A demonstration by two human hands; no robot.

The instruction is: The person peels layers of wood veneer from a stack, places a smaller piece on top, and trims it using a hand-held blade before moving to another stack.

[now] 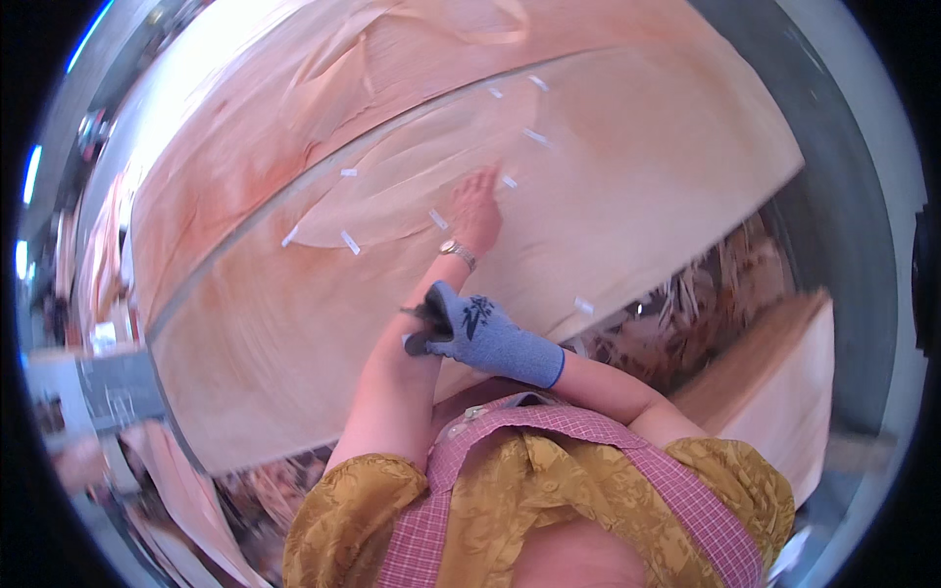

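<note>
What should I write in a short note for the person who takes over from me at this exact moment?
Left hand: bare, wearing a wristwatch, pressed flat on the thin wood veneer sheet.
Right hand: in a blue-grey glove, against the left forearm; what its grip holds cannot be told.
Done: several white tape strips already sit along the curved seam.
Left: whether more of the seam needs tape cannot be told.
Nearby: wood scraps beside the sheet.

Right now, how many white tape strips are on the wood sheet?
9 visible: top; left; beside the bare hand; lower right. More may be hidden.
</note>
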